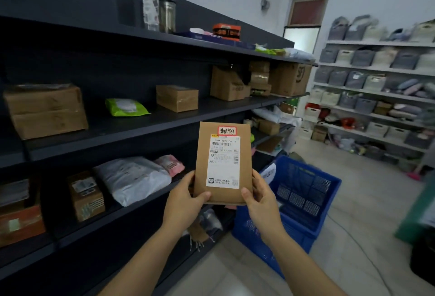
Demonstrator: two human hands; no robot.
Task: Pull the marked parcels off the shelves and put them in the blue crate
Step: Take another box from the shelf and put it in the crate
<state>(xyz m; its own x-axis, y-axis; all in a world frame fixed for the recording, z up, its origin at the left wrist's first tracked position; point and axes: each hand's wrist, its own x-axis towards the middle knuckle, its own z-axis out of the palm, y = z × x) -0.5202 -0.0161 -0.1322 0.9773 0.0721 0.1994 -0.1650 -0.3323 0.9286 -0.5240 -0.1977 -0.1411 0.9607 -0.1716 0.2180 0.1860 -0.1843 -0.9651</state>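
The dark shelves (146,117) fill the left; the blue crate (303,204) sits on the floor, below and right of the hands. The brown parcel (222,162), red-bordered tag at its top, stands upright in the air, long axis vertical, off the shelves. The left hand (186,198) and right hand (260,195) pinch its lower corners; the right is nearer the crate.

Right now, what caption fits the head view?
Left hand and right hand hold a marked parcel upright beside the shelves, blue crate behind.
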